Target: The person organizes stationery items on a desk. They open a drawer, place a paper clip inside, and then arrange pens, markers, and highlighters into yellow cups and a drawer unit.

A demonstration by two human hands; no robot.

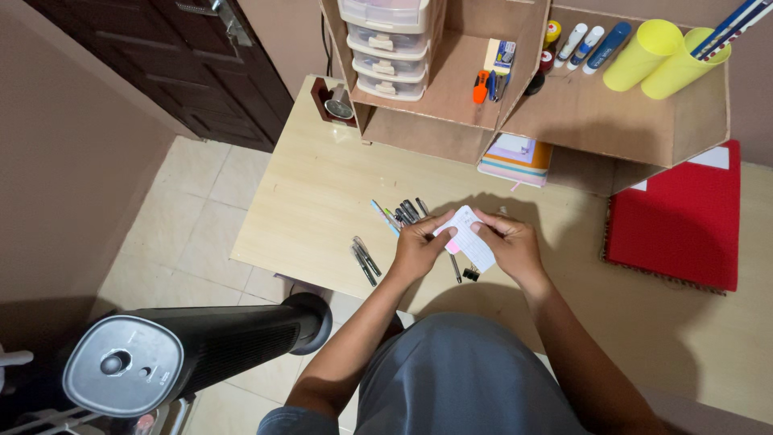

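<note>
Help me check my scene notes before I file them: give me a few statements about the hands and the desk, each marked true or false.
1. Both hands hold a small white paper. True: the left hand and the right hand grip the white paper between them.
2. The pens lie right of the hands. False: the pens lie on the desk to the left of the hands.
3. A red folder lies at the desk's right side. True: the red folder is there.
4. The yellow cups stand on the floor. False: the yellow cups sit on the cardboard organiser.
</note>
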